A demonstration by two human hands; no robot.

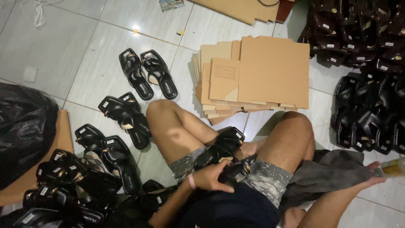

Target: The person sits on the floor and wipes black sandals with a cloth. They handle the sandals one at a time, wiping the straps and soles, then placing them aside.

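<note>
I sit on the tiled floor with both knees bent. My left hand, with a pink band at the wrist, grips a black sandal in my lap. A second black sandal lies across my left thigh, just above that hand. My right hand is stretched out to the right with its fingers apart, resting at the edge of a grey cloth. Its fingertips are close to a pale yellowish object at the frame edge; I cannot tell whether they touch.
A stack of flat cardboard sheets lies ahead of my knees. Black sandal pairs sit on the tiles to the left, with a heap at lower left. Another sandal pile fills the right. A black plastic bag is at far left.
</note>
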